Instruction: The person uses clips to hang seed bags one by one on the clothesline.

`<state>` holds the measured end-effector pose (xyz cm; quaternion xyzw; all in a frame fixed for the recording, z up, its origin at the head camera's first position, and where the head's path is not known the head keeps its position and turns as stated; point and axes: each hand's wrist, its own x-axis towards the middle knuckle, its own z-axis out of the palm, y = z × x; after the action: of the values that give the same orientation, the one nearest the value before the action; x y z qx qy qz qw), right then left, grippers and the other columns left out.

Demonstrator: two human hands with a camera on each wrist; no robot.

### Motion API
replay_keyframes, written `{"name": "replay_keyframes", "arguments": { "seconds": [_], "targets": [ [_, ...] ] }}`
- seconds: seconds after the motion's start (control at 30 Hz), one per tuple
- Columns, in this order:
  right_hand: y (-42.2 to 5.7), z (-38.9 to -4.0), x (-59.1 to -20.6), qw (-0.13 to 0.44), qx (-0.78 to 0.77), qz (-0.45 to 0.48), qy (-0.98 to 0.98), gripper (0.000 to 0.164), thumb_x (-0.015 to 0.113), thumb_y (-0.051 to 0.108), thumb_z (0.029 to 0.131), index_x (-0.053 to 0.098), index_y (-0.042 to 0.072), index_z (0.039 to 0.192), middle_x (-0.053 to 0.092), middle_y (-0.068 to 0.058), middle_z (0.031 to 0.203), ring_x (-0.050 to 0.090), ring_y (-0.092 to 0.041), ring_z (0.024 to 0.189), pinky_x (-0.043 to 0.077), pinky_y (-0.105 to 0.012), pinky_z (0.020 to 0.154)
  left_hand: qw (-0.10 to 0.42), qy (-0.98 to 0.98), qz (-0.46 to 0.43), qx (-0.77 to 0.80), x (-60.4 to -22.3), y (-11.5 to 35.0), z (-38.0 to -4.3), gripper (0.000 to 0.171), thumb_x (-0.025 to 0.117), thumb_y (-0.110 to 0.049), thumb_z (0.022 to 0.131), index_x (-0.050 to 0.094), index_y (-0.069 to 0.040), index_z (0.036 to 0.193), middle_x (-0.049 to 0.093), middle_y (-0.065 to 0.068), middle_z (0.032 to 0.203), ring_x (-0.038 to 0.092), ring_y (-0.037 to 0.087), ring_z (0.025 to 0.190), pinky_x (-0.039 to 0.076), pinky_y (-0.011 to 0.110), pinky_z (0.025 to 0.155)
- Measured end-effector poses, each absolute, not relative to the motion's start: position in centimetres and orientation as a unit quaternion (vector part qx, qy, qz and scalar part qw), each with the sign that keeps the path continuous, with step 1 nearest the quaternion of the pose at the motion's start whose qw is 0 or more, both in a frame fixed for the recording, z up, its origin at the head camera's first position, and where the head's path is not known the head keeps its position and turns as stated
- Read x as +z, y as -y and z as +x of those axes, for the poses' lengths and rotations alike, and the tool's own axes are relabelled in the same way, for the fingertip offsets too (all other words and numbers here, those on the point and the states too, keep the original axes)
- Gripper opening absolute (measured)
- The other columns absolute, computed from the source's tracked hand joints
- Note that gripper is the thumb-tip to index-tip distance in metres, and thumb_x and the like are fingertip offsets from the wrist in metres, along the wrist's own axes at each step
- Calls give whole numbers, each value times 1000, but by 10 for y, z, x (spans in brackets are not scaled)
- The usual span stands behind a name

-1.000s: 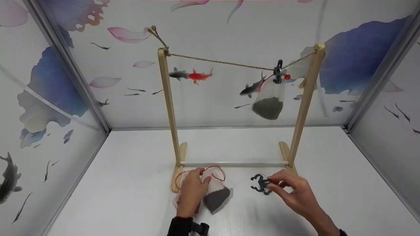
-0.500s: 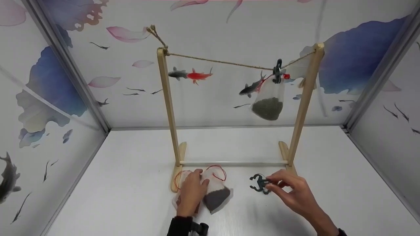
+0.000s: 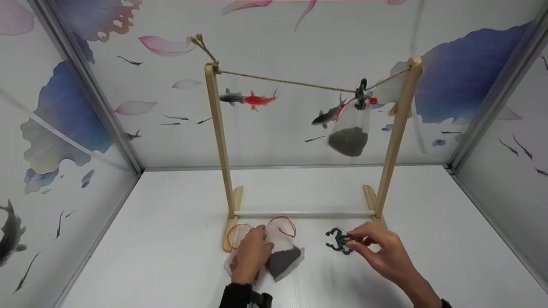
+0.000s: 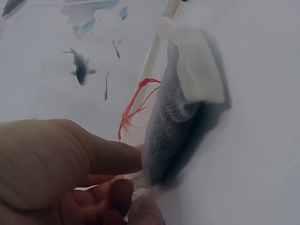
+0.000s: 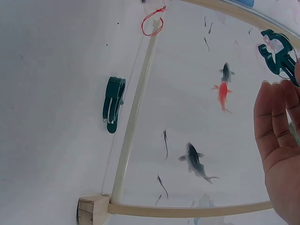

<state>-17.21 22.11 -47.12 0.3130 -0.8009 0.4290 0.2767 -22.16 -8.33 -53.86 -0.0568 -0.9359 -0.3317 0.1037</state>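
My right hand (image 3: 383, 250) pinches a dark green clip (image 3: 338, 240) by its handles, a little above the table, with the clip's jaws facing left. My left hand (image 3: 251, 256) rests over a drawstring mesh bag with reddish-brown contents (image 3: 227, 263), partly hidden beneath it. Its thumb touches or nearly touches a second mesh bag with dark contents (image 3: 283, 262); in the left wrist view, this bag (image 4: 164, 117) stands out beside the thumb, and thumb and fingertips are apart. Another green clip (image 5: 114, 104) lies on the table in the right wrist view.
A wooden frame (image 3: 220, 141) stands behind the hands, with a twine line (image 3: 287, 80) strung between its posts. Near the right post, a clip (image 3: 361, 95) holds a mesh bag of greenish contents (image 3: 349, 141) on the twine. Printed walls (image 3: 299, 38) enclose the table.
The fingers of my left hand have drawn back slightly towards me over the bags. My right hand and its clip stay almost still.
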Motion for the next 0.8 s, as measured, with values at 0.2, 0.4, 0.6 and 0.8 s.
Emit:
{"name": "replay_keyframes", "arguments": {
  "seconds": [0.2, 0.4, 0.6, 0.8],
  "targets": [
    [-222, -173, -472, 279, 426, 314, 801, 42, 81, -19, 70, 73, 8, 101, 68, 3, 88, 63, -9, 70, 52, -16, 60, 101, 930, -54, -350, -538, 82, -224, 21, 76, -3, 83, 71, 1, 103, 64, 7, 88, 61, 24, 81, 51, 45, 71],
    [-223, -174, -475, 278, 426, 314, 802, 42, 81, -19, 70, 73, 8, 101, 68, 3, 88, 63, -9, 70, 52, -16, 60, 96, 926, -50, -361, -536, 81, -225, 13, 75, -7, 87, 71, -2, 99, 66, 6, 91, 60, 20, 80, 51, 43, 71],
    [-225, -175, -475, 276, 425, 309, 805, 42, 82, -18, 70, 74, 9, 101, 69, 3, 88, 63, -9, 70, 52, -16, 61, 98, 916, -48, -386, -532, 80, -225, 11, 73, -10, 91, 72, -6, 102, 69, 4, 94, 63, 19, 82, 52, 42, 74],
    [-225, -175, -476, 280, 427, 314, 801, 42, 82, -18, 70, 74, 9, 101, 69, 2, 88, 62, -9, 70, 52, -16, 62, 107, 900, -62, -418, -525, 77, -226, 9, 75, -13, 92, 72, -9, 99, 69, 0, 91, 60, 15, 80, 51, 36, 73]
  ]
}}
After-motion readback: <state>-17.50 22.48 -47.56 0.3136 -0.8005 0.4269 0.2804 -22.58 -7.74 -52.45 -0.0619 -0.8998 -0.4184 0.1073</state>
